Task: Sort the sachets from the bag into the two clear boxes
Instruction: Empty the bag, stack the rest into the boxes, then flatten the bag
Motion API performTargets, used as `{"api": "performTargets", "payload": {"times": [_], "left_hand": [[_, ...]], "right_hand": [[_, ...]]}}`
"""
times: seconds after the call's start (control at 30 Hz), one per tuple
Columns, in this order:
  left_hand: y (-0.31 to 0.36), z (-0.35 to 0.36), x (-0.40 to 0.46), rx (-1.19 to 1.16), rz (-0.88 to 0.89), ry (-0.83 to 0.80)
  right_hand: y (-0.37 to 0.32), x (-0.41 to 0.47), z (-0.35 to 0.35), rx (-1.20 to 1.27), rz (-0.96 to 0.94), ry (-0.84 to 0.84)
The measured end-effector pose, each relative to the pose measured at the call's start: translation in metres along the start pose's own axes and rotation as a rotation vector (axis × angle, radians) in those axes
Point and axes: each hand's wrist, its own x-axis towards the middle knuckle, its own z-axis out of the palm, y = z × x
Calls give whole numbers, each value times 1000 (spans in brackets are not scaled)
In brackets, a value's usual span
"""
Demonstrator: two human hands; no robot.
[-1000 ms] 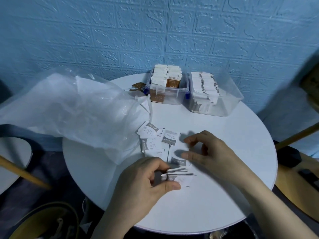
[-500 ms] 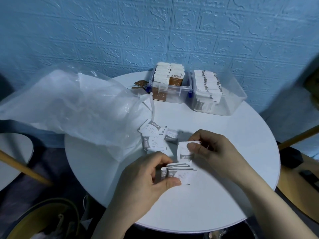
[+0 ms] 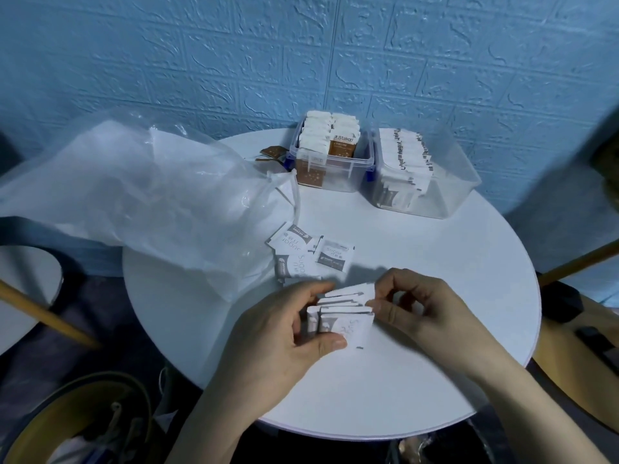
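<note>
Sachets (image 3: 346,318) sit stacked in our left hand (image 3: 284,336), fingers curled round them. Our right hand (image 3: 422,306) pinches the top one above the table (image 3: 435,262).

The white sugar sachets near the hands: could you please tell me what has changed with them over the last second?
The right hand picked one loose white sugar sachet off the round white table and brought it to the stack of sachets gripped by the left hand. Three loose sachets, the clear plastic bag and both boxes kept their places.
</note>
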Motion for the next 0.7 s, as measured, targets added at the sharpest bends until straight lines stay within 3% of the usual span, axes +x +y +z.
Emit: {"api": "performTargets", "payload": {"times": [0.13,0.43,0.7], "left_hand": [[0,0,2,15,37,32],[-2,2,4,-86,50,81],[-1,2,4,-106,37,57]], "right_hand": [[-2,1,0,-103,-47,-52],[-6,-1,-1,-40,-51,-200],[-11,-4,1,21,-86,-207]]}}
